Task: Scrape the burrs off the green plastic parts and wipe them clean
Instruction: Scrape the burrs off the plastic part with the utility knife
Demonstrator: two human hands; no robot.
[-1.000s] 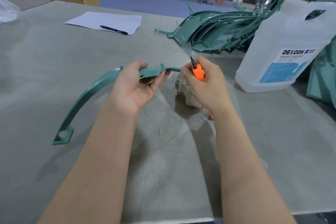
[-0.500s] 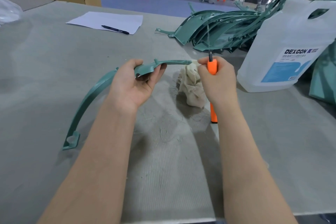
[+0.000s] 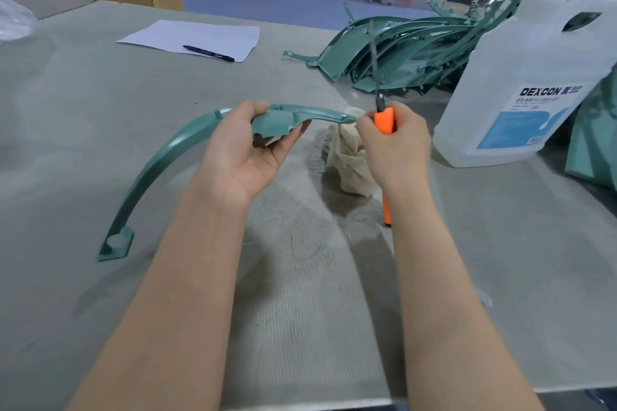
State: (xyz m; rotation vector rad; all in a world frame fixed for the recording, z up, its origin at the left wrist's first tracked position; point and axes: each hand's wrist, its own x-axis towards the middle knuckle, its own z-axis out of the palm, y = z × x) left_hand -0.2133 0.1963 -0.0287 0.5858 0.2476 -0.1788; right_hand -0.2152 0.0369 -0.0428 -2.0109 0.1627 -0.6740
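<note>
In the centre of the frame, the left hand (image 3: 245, 152) gripped the wide end of a curved green part (image 3: 160, 163), with thumb and fingers curled around it. The right hand (image 3: 395, 147) was closed around an orange scraper (image 3: 384, 122), blade pointing up, beside the part's narrow tip. A beige rag (image 3: 347, 157) lay just behind, on the grey table (image 3: 100, 110). More green parts (image 3: 400, 50) were piled at upper right.

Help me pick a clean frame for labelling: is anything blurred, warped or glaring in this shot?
Head view: the scraper blade smears into a long streak, so motion blur; the wide lens bows the table edge and stretches the forearms; the green part and DEXCON jug stay sharp; soft shadows, no harsh glare.
</note>
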